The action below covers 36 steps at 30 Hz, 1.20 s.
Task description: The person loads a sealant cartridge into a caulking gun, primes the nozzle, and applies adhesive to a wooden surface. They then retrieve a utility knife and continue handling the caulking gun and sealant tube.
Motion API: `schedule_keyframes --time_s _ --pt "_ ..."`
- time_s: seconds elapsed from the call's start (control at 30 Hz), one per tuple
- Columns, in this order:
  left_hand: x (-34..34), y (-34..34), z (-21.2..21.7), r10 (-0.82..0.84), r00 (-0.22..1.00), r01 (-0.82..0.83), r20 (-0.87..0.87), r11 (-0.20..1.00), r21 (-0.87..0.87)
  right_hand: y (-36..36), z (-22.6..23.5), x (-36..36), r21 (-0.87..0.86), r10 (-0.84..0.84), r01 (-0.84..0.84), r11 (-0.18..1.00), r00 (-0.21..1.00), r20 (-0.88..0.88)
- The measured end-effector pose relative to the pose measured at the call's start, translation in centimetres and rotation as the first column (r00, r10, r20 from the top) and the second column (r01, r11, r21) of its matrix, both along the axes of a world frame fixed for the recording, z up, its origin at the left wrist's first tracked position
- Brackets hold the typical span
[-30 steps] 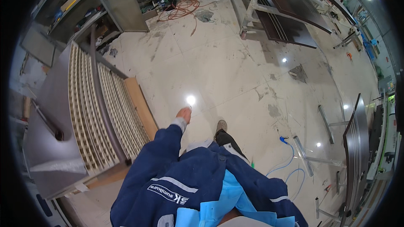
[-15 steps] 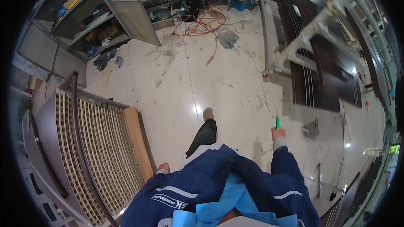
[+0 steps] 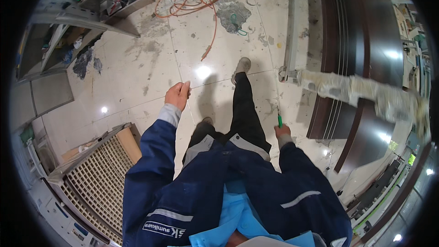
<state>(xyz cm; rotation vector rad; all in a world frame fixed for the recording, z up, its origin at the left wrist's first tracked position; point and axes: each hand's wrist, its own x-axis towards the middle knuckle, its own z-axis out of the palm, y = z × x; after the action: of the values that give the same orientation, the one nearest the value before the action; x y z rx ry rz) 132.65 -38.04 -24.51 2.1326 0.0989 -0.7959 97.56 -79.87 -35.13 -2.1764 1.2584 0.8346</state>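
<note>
My left hand [image 3: 178,96] is out in front of my body above the tiled floor, its fingers loosely curled together with nothing seen in them. Lower and to the right, my right hand [image 3: 283,131] is closed around a slim green-handled tool [image 3: 280,120]. A thin tip points forward from that handle; its exact kind is too small to make out. Neither hand touches anything else. One of my shoes [image 3: 243,65] is stretched ahead on the tiles, the other is further back.
Dark brown panels [image 3: 334,59] lie at the right, crossed by a plastic-wrapped rack bar [image 3: 356,89]. Ahead, a coiled orange hose [image 3: 208,9] lies on the floor beside a grey patch [image 3: 232,13]. A lattice-faced panel [image 3: 98,174] is at lower left; an open cabinet [image 3: 50,50] stands beyond.
My left hand has swung forward and up from beside my body. I have stepped ahead: the hose and rack are closer, the lattice panel further back. The green-handled tool stays in my right hand.
</note>
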Motion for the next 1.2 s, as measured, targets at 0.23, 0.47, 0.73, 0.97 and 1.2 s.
schedule_keyframes --time_s 0.23,0.47,0.73,0.97,1.2 --pt "1.8 -12.5 -7.5 -0.169 0.923 0.303 -0.347 0.873 0.382 -13.2 -13.2 34.3 0.019 0.207 -0.208 0.978 0.978 0.014" --pt "10.5 -22.5 -15.9 -0.098 0.903 0.330 -0.419 0.783 0.527 -15.5 -29.0 56.2 0.026 0.212 -0.226 0.974 0.945 0.249" --pt "17.5 -21.7 -18.6 -0.108 0.957 0.251 -0.269 0.771 0.585 -13.9 -50.7 63.5 0.010 0.279 -0.288 0.958 0.937 0.210" --pt "20.7 -21.7 -18.9 -0.083 0.938 0.268 -0.338 0.792 0.549 -12.0 -53.3 62.3 0.035 0.309 -0.327 0.944 0.920 0.242" --pt "22.7 -22.7 -16.6 0.073 0.832 0.196 -0.550 0.889 0.414 -7.8 -26.9 65.0 0.554 -0.364 0.240 0.797 0.923 0.124"
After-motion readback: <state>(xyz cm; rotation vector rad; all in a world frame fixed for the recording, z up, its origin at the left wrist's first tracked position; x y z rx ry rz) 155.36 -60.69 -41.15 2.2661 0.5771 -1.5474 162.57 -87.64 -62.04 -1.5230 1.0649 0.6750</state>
